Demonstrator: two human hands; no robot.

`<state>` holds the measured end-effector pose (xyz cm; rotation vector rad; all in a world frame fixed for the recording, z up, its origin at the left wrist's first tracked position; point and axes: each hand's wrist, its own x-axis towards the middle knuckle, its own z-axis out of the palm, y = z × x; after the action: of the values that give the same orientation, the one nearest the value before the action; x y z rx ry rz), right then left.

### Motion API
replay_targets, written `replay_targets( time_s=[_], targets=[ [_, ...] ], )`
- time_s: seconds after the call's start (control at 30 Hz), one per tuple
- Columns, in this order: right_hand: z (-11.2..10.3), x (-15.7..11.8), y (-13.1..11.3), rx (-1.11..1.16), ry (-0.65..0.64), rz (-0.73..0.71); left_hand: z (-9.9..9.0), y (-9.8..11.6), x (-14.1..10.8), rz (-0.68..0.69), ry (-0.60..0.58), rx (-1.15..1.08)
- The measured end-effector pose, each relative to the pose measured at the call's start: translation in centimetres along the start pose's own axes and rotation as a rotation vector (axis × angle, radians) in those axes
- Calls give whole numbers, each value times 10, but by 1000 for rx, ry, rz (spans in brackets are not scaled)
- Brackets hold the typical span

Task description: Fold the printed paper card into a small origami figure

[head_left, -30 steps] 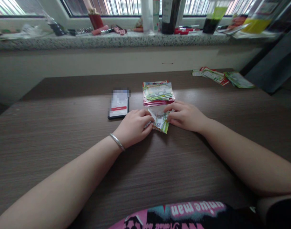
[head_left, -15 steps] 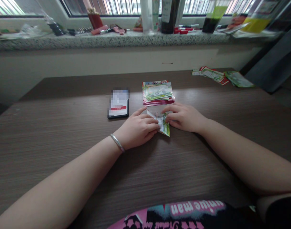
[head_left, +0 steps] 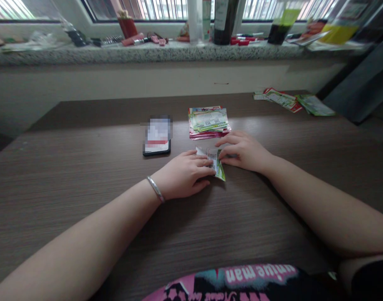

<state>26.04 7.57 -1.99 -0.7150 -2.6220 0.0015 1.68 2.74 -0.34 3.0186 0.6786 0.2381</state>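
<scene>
A small green-and-white printed packet or paper [head_left: 219, 170] lies creased on the table, its near corner lifted a little. My left hand [head_left: 189, 172], with a silver bangle at the wrist, rests over its left part, fingers stretched out and spread on the print. At its right edge is my right hand [head_left: 241, 151], fingers apart and slightly bent, the tips touching or close to the paper. Part of the paper is hidden under the left fingers. Just beyond both hands sits a stack of similar printed packets [head_left: 208, 120] in green, white and red.
A phone [head_left: 157, 136] with a lit, blurred screen lies left of the stack. More printed packets [head_left: 284, 100] are scattered at the table's far right. Bottles, pens and other small items crowd the granite windowsill [head_left: 166, 52] behind the table [head_left: 84, 167].
My left hand has shifted slightly, its thumb now lower and its fingers flatter across the paper. My right fingers have lifted and spread a little. The view has moved slightly.
</scene>
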Motion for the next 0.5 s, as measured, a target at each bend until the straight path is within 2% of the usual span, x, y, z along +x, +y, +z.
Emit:
replay_targets(
  time_s=[0.27, 0.5],
  targets=[
    [5, 0, -1, 203, -6, 47, 0, 2, 1, 70, 11, 67],
    [6, 0, -3, 278, -5, 179, 3, 1, -1, 106, 0, 14]
  ],
)
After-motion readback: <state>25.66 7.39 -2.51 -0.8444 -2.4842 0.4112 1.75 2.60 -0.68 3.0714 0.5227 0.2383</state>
